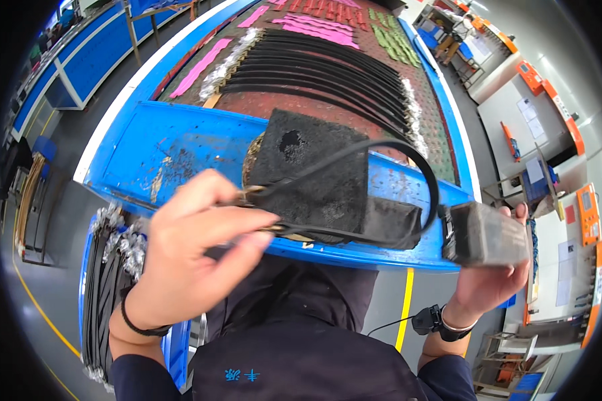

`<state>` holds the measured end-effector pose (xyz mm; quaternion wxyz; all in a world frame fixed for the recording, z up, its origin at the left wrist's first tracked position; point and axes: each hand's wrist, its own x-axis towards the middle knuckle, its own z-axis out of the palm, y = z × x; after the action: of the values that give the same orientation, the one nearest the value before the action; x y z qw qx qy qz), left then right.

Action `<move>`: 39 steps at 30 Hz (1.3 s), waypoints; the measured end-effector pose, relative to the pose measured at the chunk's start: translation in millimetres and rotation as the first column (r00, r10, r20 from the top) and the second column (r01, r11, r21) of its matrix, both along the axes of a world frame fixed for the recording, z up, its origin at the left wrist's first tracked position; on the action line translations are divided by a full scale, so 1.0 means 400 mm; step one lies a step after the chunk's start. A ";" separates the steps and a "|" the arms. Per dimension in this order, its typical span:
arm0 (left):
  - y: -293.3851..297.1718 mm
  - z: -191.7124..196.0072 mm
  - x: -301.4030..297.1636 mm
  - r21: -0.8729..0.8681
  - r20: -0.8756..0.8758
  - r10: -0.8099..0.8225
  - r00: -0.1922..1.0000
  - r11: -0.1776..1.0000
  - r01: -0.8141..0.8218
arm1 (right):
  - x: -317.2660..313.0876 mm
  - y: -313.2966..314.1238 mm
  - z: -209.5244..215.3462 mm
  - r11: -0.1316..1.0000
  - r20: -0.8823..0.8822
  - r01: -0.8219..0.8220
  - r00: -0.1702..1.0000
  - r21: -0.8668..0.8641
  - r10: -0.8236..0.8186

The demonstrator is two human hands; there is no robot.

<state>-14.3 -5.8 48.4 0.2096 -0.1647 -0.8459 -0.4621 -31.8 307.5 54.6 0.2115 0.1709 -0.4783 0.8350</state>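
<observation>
My left hand [190,250] pinches the ends of a black strap [433,190] near some brass-coloured metal fittings [253,192]. From there the strap bends round in a wide loop to the right, over a dark, worn square pad [321,150]. My right hand [491,291] is closed around a grey block [491,234] with a black left face, held up just right of the loop. I cannot tell whether block and strap touch. A smaller black block [396,224] lies beside the pad on the blue work surface [201,127].
Beyond the pad, several black straps [308,70] with plastic-wrapped ends lie in a row on a red mat [254,103]. Pink strips [204,67], red strips [328,10] and green strips [394,40] lie around them. More straps [104,287] hang at left. A person [458,33] stands far right.
</observation>
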 end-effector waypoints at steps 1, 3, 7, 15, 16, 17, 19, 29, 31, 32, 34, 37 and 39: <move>0.012 0.003 -0.001 -0.009 -0.016 -0.044 0.999 0.999 0.044 | 0.007 -0.014 -0.002 0.996 -0.015 0.008 1.000 0.092 -0.006; 0.028 0.013 0.003 -0.064 0.011 -0.092 0.996 0.994 0.093 | 0.016 -0.066 -0.006 0.948 0.037 0.232 0.969 0.217 -0.245; 0.051 0.028 0.004 -0.138 -0.001 -0.142 0.990 0.980 0.140 | 0.024 -0.082 -0.016 0.920 0.036 0.195 0.975 0.339 -0.220; 0.063 0.029 -0.001 -0.195 -0.052 -0.180 0.982 0.967 0.167 | 0.017 -0.073 -0.036 0.917 0.005 0.103 0.993 0.384 -0.114; 0.064 0.029 0.000 -0.194 -0.049 -0.180 0.982 0.967 0.168 | 0.017 -0.073 -0.036 0.915 0.008 0.100 0.994 0.392 -0.112; 0.064 0.029 0.000 -0.192 -0.046 -0.181 0.982 0.967 0.169 | 0.016 -0.076 -0.036 0.913 0.002 0.103 0.994 0.395 -0.113; 0.064 0.025 0.000 -0.185 -0.049 -0.191 0.980 0.966 0.179 | 0.012 -0.085 -0.038 0.909 -0.009 0.110 0.993 0.403 -0.116; 0.064 0.015 -0.003 -0.172 -0.071 -0.215 0.974 0.965 0.200 | 0.018 -0.075 -0.044 0.866 -0.032 0.171 0.984 0.470 -0.177; 0.062 0.012 -0.004 -0.170 -0.078 -0.199 0.977 0.968 0.184 | 0.019 -0.061 -0.052 0.859 -0.058 0.198 0.979 0.472 -0.194; 0.061 0.013 -0.004 -0.169 -0.076 -0.193 0.978 0.969 0.178 | 0.019 -0.061 -0.053 0.864 -0.056 0.201 0.979 0.462 -0.198; 0.062 0.016 -0.003 -0.187 -0.078 -0.188 0.979 0.968 0.171 | 0.023 -0.059 -0.050 0.873 -0.050 0.213 0.976 0.439 -0.213; 0.063 0.021 0.001 -0.230 -0.108 -0.190 0.976 0.960 0.161 | 0.019 -0.076 -0.030 0.930 0.083 0.228 0.962 0.289 -0.262; 0.066 0.021 0.003 -0.246 -0.147 -0.198 0.969 0.956 0.158 | 0.012 -0.075 -0.030 0.960 0.111 0.140 0.979 0.243 -0.171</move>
<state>-13.2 20.6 57.0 0.2179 -0.3027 -0.8547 -0.3611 -26.9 277.6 42.7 0.2231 0.1012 -0.5982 0.7630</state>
